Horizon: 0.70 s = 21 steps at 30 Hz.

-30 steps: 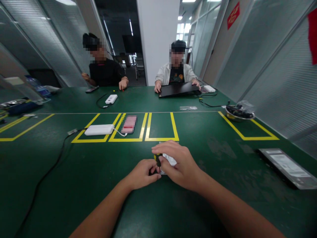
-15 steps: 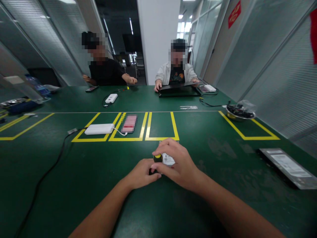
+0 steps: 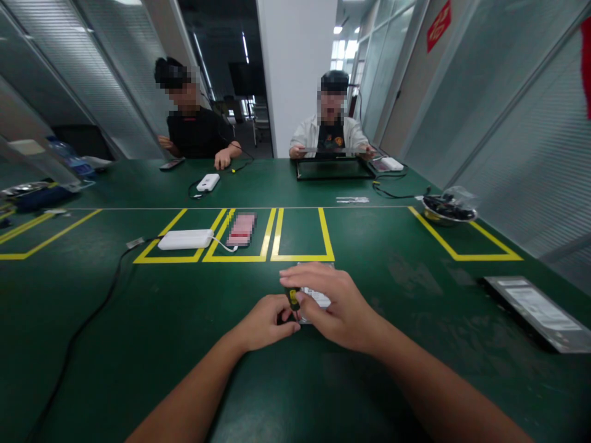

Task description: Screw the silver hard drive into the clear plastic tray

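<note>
My right hand (image 3: 330,304) grips the black and yellow handle of a small screwdriver (image 3: 293,298), its thin shaft pointing down. Beneath that hand lies a silver drive with a white label (image 3: 318,298), mostly covered by my fingers. My left hand (image 3: 270,321) is at the drive's left edge, thumb and fingers curled close to the screwdriver's tip; what they pinch, if anything, is too small to make out.
A larger drive (image 3: 538,314) lies at the right. A white power strip (image 3: 185,239) with a black cable and a pink phone (image 3: 241,229) sit left of centre. A bowl of dark parts (image 3: 447,208) stands back right. Two people sit across the table.
My right fingers have shifted and straightened over the screwdriver, whose handle now leans and shows its shaft. Across the table, one person has raised a panel off a black frame; the other's hand moved left.
</note>
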{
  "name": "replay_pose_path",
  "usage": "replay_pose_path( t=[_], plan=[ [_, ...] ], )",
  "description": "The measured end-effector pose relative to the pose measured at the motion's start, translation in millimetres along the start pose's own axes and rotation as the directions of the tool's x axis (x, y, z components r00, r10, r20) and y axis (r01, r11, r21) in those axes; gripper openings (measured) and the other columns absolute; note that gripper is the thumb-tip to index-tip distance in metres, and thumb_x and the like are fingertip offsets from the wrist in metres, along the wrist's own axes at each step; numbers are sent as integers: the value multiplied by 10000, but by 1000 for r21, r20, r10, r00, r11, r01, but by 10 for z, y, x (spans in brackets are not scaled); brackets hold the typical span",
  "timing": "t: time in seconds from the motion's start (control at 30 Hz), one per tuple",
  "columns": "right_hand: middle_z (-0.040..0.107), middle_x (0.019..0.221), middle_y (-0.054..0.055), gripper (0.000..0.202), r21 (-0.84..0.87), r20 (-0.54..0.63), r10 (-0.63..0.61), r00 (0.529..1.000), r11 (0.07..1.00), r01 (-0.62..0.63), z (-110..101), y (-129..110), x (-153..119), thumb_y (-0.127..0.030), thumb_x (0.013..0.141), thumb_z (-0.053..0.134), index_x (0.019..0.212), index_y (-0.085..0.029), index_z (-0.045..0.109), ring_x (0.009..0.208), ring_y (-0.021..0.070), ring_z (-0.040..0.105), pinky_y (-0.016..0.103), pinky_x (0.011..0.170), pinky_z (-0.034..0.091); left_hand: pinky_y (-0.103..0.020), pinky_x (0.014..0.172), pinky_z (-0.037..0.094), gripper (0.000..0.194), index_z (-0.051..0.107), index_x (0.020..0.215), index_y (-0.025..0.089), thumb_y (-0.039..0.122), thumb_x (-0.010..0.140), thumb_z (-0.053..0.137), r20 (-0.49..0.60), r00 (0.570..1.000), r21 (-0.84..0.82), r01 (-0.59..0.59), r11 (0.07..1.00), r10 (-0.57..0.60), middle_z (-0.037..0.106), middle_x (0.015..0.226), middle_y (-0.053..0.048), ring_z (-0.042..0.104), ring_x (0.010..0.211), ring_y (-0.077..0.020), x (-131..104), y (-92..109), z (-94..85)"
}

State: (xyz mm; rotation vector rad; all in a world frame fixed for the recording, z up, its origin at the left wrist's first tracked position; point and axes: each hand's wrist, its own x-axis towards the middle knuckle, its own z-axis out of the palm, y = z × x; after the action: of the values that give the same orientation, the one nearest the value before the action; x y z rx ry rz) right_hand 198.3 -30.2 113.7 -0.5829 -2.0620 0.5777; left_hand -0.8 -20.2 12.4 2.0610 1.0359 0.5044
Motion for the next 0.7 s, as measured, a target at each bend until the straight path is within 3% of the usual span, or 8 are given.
replay_pose_path(
  t=[0.1,0.47,0.63,0.7],
  plan=[
    [685,1184,68,335,6,29,-12,1000,1000,12,-9,1,11,-71,887,492,1155,-176,663,1137,159,623,356,1001,498,-219,570,347,182,501,719,168,256,789,644,6,1000,-7,-2,1000,2,486,666,37,457,614,-114,-1,-35,5],
    [670,1213,61,324,-45,48,-32,998,998,34,-34,-5,9,-96,899,502,1166,-201,653,1153,178,613,388,999,494,-222,580,359,139,557,790,163,261,790,655,13,1000,5,11,1000,-11,514,693,27,458,628,-121,-3,-71,20],
    [682,1046,71,183,-79,31,9,999,997,-7,-21,0,4,-164,883,599,1046,-183,679,989,181,637,353,876,531,-223,574,359,125,602,829,157,267,795,652,16,1000,6,10,1000,-10,531,709,20,469,644,-128,-4,-37,10],
    [661,1065,85,206,-93,16,37,999,995,-35,-17,-4,-2,-173,857,634,1057,-171,683,978,186,630,352,864,531,-223,575,362,121,605,822,155,268,801,645,16,1000,7,12,1000,-12,538,705,19,471,645,-129,-3,-25,6]
  ],
)
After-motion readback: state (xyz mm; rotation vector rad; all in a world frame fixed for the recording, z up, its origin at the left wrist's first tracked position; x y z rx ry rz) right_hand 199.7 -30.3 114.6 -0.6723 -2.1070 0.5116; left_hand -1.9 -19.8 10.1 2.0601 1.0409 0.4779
